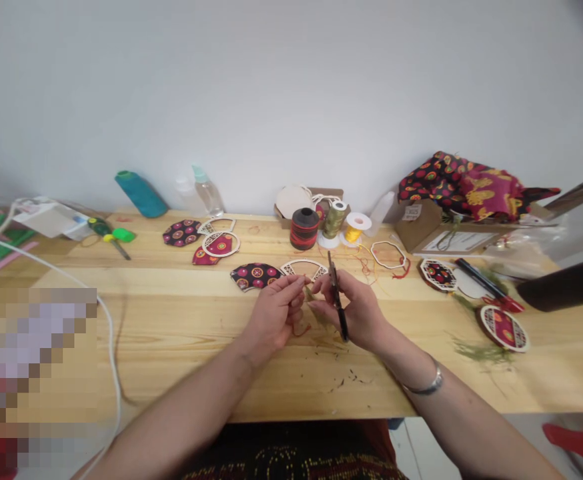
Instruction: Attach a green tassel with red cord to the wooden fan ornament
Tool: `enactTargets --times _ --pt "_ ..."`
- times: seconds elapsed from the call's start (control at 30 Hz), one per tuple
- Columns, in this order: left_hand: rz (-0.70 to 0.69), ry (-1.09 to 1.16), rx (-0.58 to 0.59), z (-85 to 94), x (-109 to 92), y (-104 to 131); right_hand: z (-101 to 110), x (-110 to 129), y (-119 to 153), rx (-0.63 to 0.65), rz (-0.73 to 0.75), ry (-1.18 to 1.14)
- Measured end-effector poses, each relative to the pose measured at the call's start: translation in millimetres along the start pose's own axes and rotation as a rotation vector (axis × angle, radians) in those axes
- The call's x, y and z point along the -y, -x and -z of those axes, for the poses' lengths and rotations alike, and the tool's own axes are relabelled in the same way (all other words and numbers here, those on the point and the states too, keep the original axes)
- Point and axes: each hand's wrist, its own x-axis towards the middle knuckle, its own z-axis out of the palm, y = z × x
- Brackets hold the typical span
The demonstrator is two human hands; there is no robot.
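Note:
Near the middle of the table my left hand (277, 313) is closed, its fingertips pinching a thin red cord (301, 330) whose loose end hangs below the fingers. My right hand (359, 308) is wrapped round dark scissors (339, 300), which stand nearly upright with the tip pointing away from me. The fingertips of both hands are close together. A greenish tassel (321, 312) hangs between the hands, partly hidden. Just beyond them lie a pale fan-shaped frame (305, 269) and a dark patterned fan-shaped piece (255, 275).
Thread spools (304, 229) and a yellow spool (354, 230) stand at the back. A cardboard box (421, 230) with patterned cloth (471, 183) is at the back right. Finished ornaments (504, 328) lie right. A white cable (106, 320), screwdriver (109, 237) and teal cone (141, 193) are left.

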Motion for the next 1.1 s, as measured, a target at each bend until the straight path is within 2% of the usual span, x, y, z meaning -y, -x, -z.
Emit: enactTargets --times 0.47,0.63,0.83,1.1 --pt "0.06 -0.009 0.009 -0.6 4 0 -4 -1 1 -0.03 -0.04 -0.007" --pt "0.057 -0.05 -0.023 -3.0 2 2 -2 -3 0 -0.028 -0.015 -0.093" --pt "-0.03 -0.116 -0.072 -2.3 3 1 6 -6 -1 0.07 0.032 -0.145" --pt "0.097 -0.085 -0.005 -4.1 4 4 8 -6 -5 -0.038 0.03 -0.039"
